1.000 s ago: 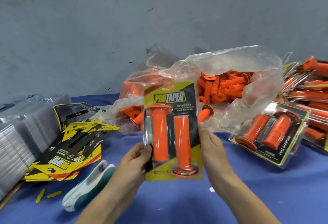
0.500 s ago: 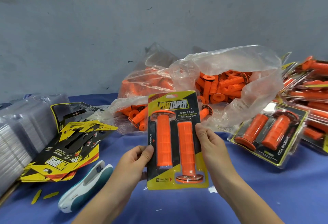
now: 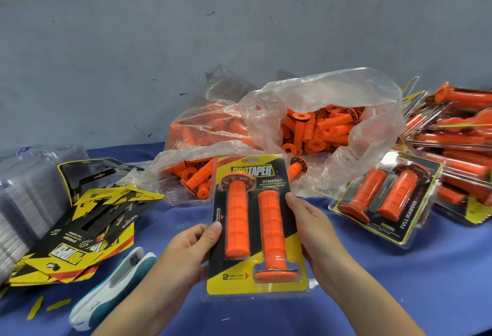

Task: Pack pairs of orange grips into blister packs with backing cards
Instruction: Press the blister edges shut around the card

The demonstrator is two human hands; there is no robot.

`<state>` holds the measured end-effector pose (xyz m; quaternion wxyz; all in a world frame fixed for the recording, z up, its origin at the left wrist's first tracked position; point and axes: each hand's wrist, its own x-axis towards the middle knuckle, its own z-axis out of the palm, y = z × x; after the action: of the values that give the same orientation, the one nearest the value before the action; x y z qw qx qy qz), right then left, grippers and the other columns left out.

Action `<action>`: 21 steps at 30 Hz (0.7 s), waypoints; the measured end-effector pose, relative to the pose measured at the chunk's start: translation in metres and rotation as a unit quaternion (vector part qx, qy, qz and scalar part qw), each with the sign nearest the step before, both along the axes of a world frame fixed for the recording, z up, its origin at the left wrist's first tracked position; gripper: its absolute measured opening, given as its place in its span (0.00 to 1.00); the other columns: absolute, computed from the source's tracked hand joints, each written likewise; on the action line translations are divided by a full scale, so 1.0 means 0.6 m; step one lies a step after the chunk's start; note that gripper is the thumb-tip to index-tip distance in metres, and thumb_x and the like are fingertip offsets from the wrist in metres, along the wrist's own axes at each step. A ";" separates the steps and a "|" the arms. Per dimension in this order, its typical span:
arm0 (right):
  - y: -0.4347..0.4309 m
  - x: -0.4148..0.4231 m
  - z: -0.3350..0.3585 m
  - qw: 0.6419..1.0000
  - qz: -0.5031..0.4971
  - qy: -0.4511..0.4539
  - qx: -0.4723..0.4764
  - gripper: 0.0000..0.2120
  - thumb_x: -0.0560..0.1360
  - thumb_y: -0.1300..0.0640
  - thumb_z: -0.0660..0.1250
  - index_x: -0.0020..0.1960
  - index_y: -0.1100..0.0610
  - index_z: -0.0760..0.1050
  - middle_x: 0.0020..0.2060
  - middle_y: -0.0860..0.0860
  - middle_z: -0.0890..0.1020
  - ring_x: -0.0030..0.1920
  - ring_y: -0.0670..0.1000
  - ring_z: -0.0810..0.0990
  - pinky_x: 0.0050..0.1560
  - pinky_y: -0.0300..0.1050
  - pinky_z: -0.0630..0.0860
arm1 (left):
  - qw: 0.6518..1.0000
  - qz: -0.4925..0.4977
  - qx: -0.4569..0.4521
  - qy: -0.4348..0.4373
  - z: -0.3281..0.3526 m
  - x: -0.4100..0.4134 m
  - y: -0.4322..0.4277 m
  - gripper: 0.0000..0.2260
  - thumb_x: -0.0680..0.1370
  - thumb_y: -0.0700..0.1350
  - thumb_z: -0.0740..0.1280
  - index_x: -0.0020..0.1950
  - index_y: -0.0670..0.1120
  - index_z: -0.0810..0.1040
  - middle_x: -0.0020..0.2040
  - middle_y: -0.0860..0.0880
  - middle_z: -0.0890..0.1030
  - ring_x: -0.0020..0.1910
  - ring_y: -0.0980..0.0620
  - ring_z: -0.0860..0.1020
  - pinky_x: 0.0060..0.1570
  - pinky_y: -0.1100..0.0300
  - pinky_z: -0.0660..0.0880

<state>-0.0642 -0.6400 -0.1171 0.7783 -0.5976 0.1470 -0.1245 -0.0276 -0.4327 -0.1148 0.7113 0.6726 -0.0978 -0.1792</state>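
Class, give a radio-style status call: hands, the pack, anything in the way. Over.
Left hand and right hand each grip a side edge of the blister pack. Two orange grips seated inside, card behind. Nothing in the way.

We are looking through one wide-angle camera worn on the person's head, facing forward and tilting down across the blue table [image 3: 399, 287] toward the grey wall [image 3: 159, 69], which is filling the upper half of the view. We are sitting closest to the left hand [image 3: 190, 245] and right hand [image 3: 312, 225], which are entering from the bottom edge and holding the blister pack [image 3: 255, 285] at lower centre, near enough that we are reading its print. The bag of grips [image 3: 319, 127] is lying farther off at mid-frame. The lens is taking in the clear blister stack [image 3: 24, 202] at the left margin and the finished packs [image 3: 458, 149] at the right.
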 end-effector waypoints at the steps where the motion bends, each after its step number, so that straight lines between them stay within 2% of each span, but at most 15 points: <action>1: -0.004 0.000 0.001 1.000 0.001 -0.002 -0.004 0.17 0.80 0.44 0.62 0.51 0.55 0.82 0.43 0.49 0.87 0.43 0.47 0.86 0.48 0.48 0.81 | 1.000 -0.009 0.011 -0.013 0.001 0.000 0.002 0.22 0.70 0.56 0.69 0.52 0.38 0.81 0.50 0.36 0.84 0.47 0.45 0.83 0.44 0.52 0.82; 3: -0.010 -0.001 0.006 1.000 -0.001 -0.018 -0.009 0.16 0.80 0.43 0.61 0.51 0.54 0.82 0.42 0.49 0.87 0.38 0.45 0.84 0.38 0.42 0.79 | 0.999 -0.030 0.025 -0.030 0.005 -0.002 0.008 0.19 0.71 0.56 0.69 0.50 0.41 0.83 0.50 0.36 0.84 0.47 0.44 0.84 0.46 0.50 0.83; 4: -0.014 -0.002 0.009 0.999 -0.006 -0.033 0.001 0.16 0.80 0.44 0.62 0.52 0.54 0.81 0.43 0.49 0.87 0.39 0.45 0.84 0.37 0.40 0.79 | 0.998 -0.048 0.035 -0.036 0.009 -0.003 0.010 0.17 0.71 0.56 0.69 0.49 0.43 0.83 0.50 0.36 0.84 0.46 0.44 0.84 0.45 0.50 0.83; 7: -0.022 -0.011 0.022 0.996 -0.037 -0.075 0.039 0.13 0.81 0.50 0.62 0.57 0.56 0.79 0.46 0.50 0.87 0.47 0.48 0.86 0.43 0.39 0.81 | 0.996 -0.063 0.054 -0.033 0.014 -0.007 0.005 0.14 0.71 0.54 0.69 0.47 0.45 0.83 0.50 0.35 0.83 0.45 0.43 0.83 0.42 0.52 0.82; 9: -0.025 -0.019 0.030 0.993 -0.057 -0.091 0.050 0.13 0.81 0.50 0.62 0.58 0.56 0.79 0.47 0.52 0.87 0.49 0.51 0.86 0.49 0.44 0.82 | 0.998 -0.034 0.037 -0.028 0.015 -0.016 -0.009 0.11 0.71 0.52 0.68 0.44 0.46 0.84 0.47 0.36 0.84 0.40 0.45 0.83 0.37 0.53 0.82; 11: -0.029 -0.025 0.035 0.989 -0.082 -0.105 0.065 0.13 0.81 0.50 0.62 0.57 0.57 0.80 0.47 0.53 0.87 0.49 0.54 0.85 0.53 0.50 0.82 | 0.999 0.001 0.026 -0.044 0.015 -0.029 -0.031 0.08 0.70 0.51 0.68 0.42 0.49 0.85 0.44 0.39 0.85 0.38 0.49 0.82 0.40 0.54 0.81; 12: -0.033 -0.028 0.038 0.986 -0.097 -0.111 0.076 0.13 0.81 0.51 0.62 0.56 0.57 0.80 0.47 0.54 0.87 0.50 0.55 0.85 0.53 0.51 0.82 | 0.998 0.022 0.016 -0.057 0.019 -0.036 -0.042 0.06 0.70 0.50 0.68 0.40 0.51 0.85 0.42 0.43 0.86 0.37 0.52 0.82 0.41 0.58 0.81; 14: -0.044 -0.035 0.043 0.981 -0.115 -0.123 0.093 0.13 0.81 0.51 0.63 0.55 0.58 0.80 0.46 0.55 0.87 0.49 0.56 0.85 0.51 0.51 0.82 | 0.994 0.049 0.023 -0.096 0.028 -0.049 -0.061 0.07 0.72 0.47 0.69 0.35 0.56 0.85 0.34 0.51 0.85 0.30 0.61 0.81 0.32 0.71 0.77; 17: -0.069 -0.051 0.050 0.978 -0.116 -0.142 0.095 0.13 0.80 0.47 0.64 0.54 0.56 0.81 0.47 0.54 0.86 0.49 0.54 0.86 0.47 0.47 0.83 | 0.986 0.074 0.064 -0.137 0.041 -0.060 -0.087 0.11 0.74 0.45 0.69 0.33 0.55 0.83 0.29 0.54 0.83 0.25 0.65 0.78 0.25 0.75 0.71; 19: -0.094 -0.061 0.057 0.975 -0.119 -0.165 0.092 0.13 0.79 0.45 0.65 0.52 0.53 0.82 0.48 0.54 0.86 0.50 0.54 0.85 0.52 0.51 0.82 | 0.983 0.071 0.057 -0.161 0.058 -0.068 -0.114 0.06 0.72 0.51 0.70 0.38 0.52 0.82 0.31 0.49 0.82 0.27 0.60 0.79 0.25 0.73 0.72; 21: -0.129 -0.073 0.072 0.961 -0.142 -0.207 0.117 0.14 0.78 0.43 0.65 0.53 0.50 0.84 0.50 0.54 0.86 0.52 0.54 0.85 0.57 0.53 0.79 | 0.980 0.039 0.047 -0.189 0.082 -0.077 -0.148 0.18 0.66 0.63 0.73 0.43 0.50 0.80 0.33 0.45 0.82 0.28 0.54 0.81 0.26 0.71 0.73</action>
<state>-0.1081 -0.7174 -0.0742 0.8307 -0.4363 0.0793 -0.3364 -0.0736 -0.5212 -0.0657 0.6543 0.7300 -0.1958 -0.0257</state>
